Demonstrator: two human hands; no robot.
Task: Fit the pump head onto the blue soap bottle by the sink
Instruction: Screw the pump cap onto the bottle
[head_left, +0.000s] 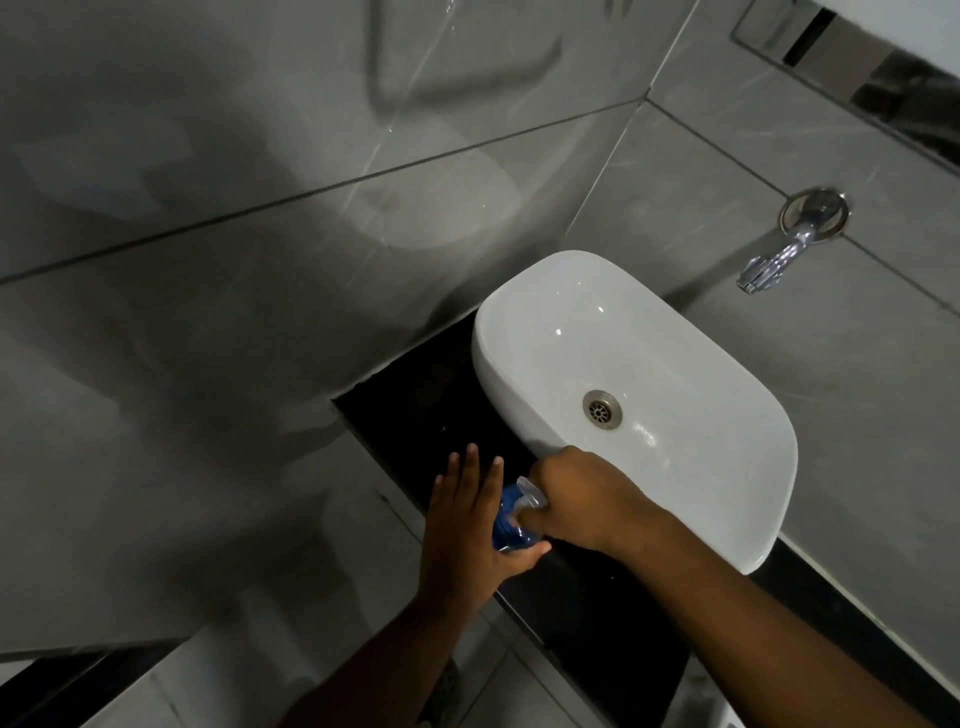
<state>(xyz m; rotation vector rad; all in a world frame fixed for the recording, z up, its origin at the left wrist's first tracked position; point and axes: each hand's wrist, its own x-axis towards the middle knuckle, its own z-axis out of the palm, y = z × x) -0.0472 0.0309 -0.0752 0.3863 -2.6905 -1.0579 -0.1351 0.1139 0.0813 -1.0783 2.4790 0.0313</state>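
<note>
Head view: beyond the right hand (587, 499) sits a white oval ceramic sink (483, 364). The left hand (462, 525) cradles the blue translucent plastic soap bottle (506, 527) with straight fingers and a hooked thumb. The bottle stands apparently upright between both hands, and the right hand clenches the clear plastic pump head (532, 491) on top of it.

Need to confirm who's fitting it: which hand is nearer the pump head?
Right. The right hand grips the pump head at the top of the blue soap bottle; the left hand lies against the bottle's side, thumb round it.
</note>
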